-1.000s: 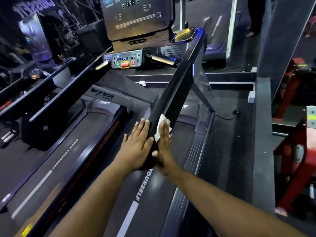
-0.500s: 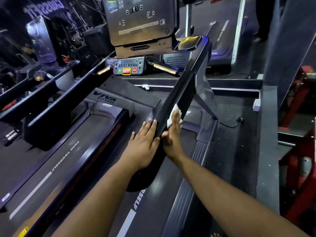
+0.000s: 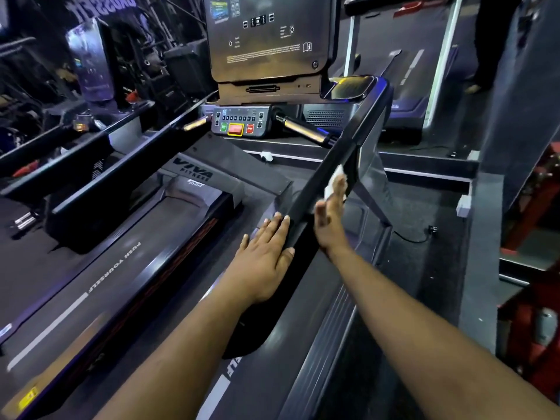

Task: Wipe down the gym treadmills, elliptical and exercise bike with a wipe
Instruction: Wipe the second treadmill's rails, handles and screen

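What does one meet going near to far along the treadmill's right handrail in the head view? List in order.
Left hand → right hand → wipe → handrail top corner → glossy tray.

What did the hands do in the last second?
The right hand slid the white wipe up the black handrail toward the console. The left hand stayed flat on the rail's inner side, lower down. Nothing was picked up or let go.

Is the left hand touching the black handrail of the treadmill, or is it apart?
Touching. The head view shows the left hand lying flat against the inner side of the handrail, its fingers straight, with no gap visible.
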`<state>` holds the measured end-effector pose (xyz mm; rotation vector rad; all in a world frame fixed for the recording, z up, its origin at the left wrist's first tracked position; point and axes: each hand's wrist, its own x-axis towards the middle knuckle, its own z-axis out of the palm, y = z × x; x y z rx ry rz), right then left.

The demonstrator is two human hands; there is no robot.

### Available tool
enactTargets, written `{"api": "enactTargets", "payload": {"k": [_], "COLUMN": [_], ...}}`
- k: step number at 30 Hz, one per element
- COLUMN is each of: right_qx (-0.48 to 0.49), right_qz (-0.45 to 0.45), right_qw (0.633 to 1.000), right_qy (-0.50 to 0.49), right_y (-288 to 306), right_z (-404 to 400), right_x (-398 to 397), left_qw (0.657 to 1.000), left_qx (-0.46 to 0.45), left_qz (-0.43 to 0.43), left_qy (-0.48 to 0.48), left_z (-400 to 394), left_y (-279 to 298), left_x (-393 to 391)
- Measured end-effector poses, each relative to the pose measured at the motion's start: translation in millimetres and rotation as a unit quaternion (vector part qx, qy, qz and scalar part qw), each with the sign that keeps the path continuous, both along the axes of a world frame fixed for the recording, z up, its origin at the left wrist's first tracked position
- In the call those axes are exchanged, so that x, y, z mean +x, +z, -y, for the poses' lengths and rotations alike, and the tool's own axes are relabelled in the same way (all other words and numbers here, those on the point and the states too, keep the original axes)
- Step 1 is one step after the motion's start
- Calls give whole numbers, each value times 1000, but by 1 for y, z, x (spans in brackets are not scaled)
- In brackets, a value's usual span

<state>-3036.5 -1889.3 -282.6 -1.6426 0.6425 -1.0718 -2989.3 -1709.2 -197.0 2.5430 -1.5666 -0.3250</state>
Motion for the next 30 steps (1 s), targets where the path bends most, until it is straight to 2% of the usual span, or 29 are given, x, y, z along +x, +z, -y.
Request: {"api": "enactTargets", "payload": {"k": [4,8,16,21,27,30], "right_qx": [123,153,87,42,43,12], "right_qz": [-11,-5,43,43,23,10], "right_qw": [992,988,995,996,994,994], "right_qy": [-27,-11,33,62,101,111], "right_y": [9,4,-22,-30,-37,-36], "right_z": [54,25,-95,-148,-210,-239], "right_x": [5,2,-20,-44,-69,-82], "left_qw": [1000,1000,1000,1000,998,997], "left_qx": [-1,0,-8,1,-15,-49], "left_qz": [1,-1,-2,3,13,17], "left_qy": [3,4,10,25,51,65], "left_z": [0,0,-1,-15,-76,-110], "left_y": [3,3,1,1,-4,-3], "left_x": [-1,-1,-2,-7,-19,-31]}}
